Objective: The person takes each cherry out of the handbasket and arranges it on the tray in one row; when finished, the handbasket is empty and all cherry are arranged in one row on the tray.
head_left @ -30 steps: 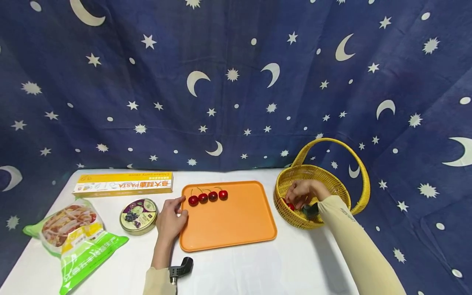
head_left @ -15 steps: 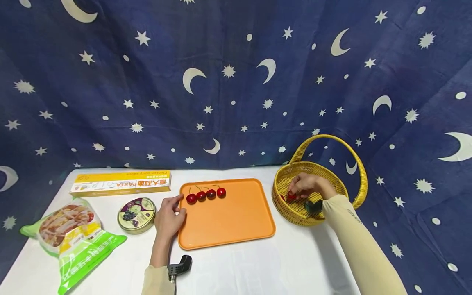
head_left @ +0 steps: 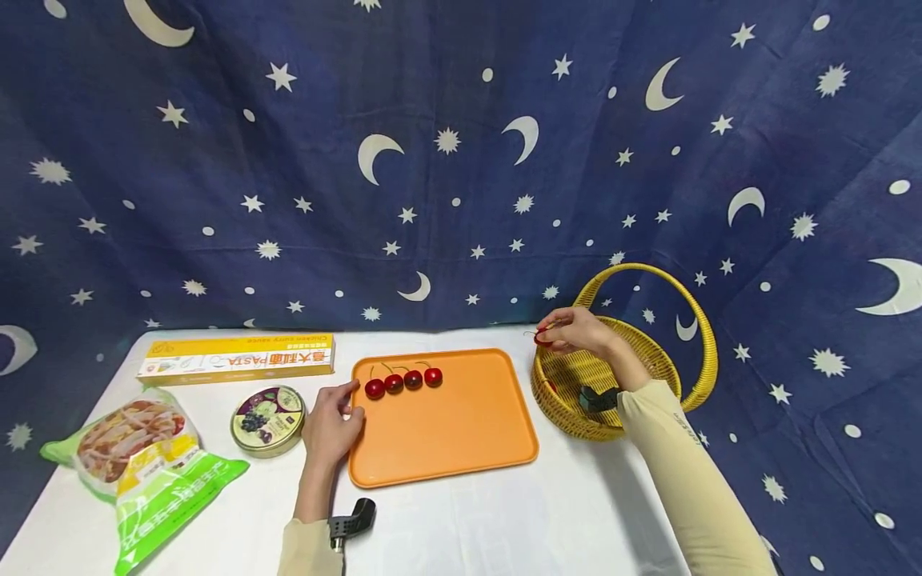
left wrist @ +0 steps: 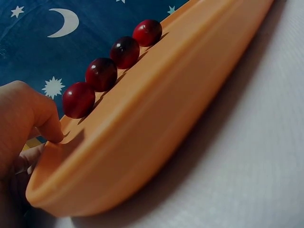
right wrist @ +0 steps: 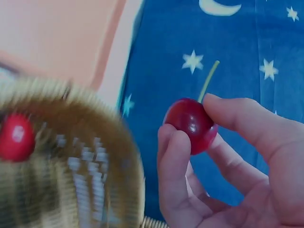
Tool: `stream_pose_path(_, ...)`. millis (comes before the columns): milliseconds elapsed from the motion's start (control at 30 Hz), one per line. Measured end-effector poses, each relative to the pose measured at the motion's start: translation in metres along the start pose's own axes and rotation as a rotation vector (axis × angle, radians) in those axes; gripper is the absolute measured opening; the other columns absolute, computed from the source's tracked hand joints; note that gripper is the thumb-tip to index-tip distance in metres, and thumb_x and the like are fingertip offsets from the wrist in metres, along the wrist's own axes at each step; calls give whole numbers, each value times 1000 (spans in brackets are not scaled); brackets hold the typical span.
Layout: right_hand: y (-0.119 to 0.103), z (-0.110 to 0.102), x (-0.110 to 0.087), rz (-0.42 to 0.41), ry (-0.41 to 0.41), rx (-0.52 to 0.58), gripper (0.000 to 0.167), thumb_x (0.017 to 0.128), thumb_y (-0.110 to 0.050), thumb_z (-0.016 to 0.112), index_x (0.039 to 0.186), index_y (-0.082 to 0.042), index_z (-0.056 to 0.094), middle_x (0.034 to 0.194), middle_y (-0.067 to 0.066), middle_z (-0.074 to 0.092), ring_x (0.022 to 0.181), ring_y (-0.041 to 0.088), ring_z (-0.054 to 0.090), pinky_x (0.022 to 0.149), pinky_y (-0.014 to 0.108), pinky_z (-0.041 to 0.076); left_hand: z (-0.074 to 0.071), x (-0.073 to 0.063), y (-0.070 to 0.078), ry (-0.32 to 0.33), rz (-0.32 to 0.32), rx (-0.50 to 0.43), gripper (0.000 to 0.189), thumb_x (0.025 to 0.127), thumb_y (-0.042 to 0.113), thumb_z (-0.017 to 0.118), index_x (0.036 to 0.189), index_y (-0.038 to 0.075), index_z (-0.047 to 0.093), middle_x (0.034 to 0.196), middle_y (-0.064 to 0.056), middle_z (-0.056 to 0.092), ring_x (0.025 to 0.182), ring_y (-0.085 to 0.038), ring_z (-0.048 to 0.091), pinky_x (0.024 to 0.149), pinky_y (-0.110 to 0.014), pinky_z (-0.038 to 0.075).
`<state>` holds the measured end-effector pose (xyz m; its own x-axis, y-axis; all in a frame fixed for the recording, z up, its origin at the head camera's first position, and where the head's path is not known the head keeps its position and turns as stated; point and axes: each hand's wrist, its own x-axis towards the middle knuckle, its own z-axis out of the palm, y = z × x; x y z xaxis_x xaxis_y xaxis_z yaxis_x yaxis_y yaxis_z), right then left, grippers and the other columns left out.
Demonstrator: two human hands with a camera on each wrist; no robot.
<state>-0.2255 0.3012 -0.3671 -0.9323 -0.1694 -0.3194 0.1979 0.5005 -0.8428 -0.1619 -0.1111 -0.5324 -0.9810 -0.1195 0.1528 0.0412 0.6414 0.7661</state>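
An orange tray lies on the white table with several cherries in a row along its far left part, stems pointing away. At the tray's left edge my left hand holds the rim; the left wrist view has one fingertip inside the rim and other fingers outside. My right hand is above the left far rim of the yellow wicker basket. It pinches a cherry by its fruit between thumb and fingers, the stem sticking up. Another cherry is inside the basket.
Left of the tray stand a round tin and a yellow-white pasta box. A green food bag lies at the far left. The basket's tall handle arches on its right side. A dark blue star-and-moon cloth hangs behind.
My right hand has lifted a cherry out of the basket and moved up and left to the rim. The left hand stays at the tray edge.
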Motion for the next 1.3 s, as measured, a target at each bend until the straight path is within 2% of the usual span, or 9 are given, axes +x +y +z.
stream_pose_path(200, -10, 34, 17, -83, 29, 75, 37, 90, 4, 61, 124, 17, 53, 100, 21, 67, 75, 16, 69, 71, 32, 57, 3, -1, 0, 0, 5, 5, 47, 81, 12, 64, 127, 5, 65, 105, -14, 57, 79, -25, 55, 67, -38, 36)
stream_pose_path(300, -10, 59, 28, -89, 54, 84, 36, 88, 6, 62, 122, 16, 55, 95, 20, 66, 70, 14, 67, 65, 29, 56, 3, 0, 1, 6, 9, 4, 46, 80, 12, 65, 126, 6, 66, 105, -14, 57, 79, -26, 55, 67, -39, 37)
stream_pose_path(500, -4, 110, 47, -32, 98, -10, 24, 81, 0, 72, 102, 8, 63, 75, 9, 65, 65, 22, 66, 67, 41, 57, 3, 1, 1, 9, 12, 1, 45, 81, 13, 65, 125, 6, 67, 104, -13, 57, 78, -26, 54, 67, -39, 37)
stream_pose_path(600, 2, 131, 53, 0, 101, -45, 20, 78, -2, 76, 92, 5, 63, 71, 12, 65, 66, 29, 68, 67, 42, 57, 2, 0, 0, 9, 9, 9, 45, 81, 13, 65, 125, 6, 67, 104, -13, 57, 77, -26, 53, 66, -38, 36)
stream_pose_path(667, 5, 141, 55, 19, 100, -52, 20, 78, -2, 78, 88, 3, 62, 71, 15, 66, 63, 28, 68, 65, 40, 57, 2, -1, 0, 8, 7, 14, 45, 81, 12, 65, 125, 6, 67, 104, -13, 57, 77, -26, 53, 66, -38, 36)
stream_pose_path(767, 9, 151, 57, 43, 91, -24, 20, 77, -1, 79, 86, 2, 60, 72, 16, 67, 56, 23, 65, 63, 39, 57, 1, -1, -1, 10, 5, 14, 45, 80, 12, 65, 125, 7, 67, 105, -13, 58, 77, -26, 54, 66, -39, 37)
stream_pose_path(900, 12, 157, 59, 38, 91, -2, 21, 77, -2, 79, 85, 1, 60, 69, 9, 64, 53, 15, 61, 60, 35, 57, 0, 1, 0, 19, 9, 8, 47, 79, 12, 64, 125, 7, 67, 104, -12, 58, 76, -27, 53, 66, -41, 38)
stream_pose_path(1033, 11, 161, 61, 42, 90, -1, 24, 75, -5, 82, 85, 0, 60, 66, 4, 61, 52, 13, 60, 59, 31, 56, -1, 1, 0, 21, 10, 6, 47, 79, 13, 63, 126, 7, 67, 104, -12, 58, 76, -27, 53, 66, -40, 38)
stream_pose_path(1300, 10, 166, 62, 83, 58, -10, 27, 75, -11, 84, 86, -2, 60, 66, 5, 60, 52, 14, 59, 58, 30, 54, -2, 1, -2, 17, 14, 3, 46, 80, 13, 65, 125, 7, 67, 103, -13, 58, 76, -27, 52, 65, -39, 37)
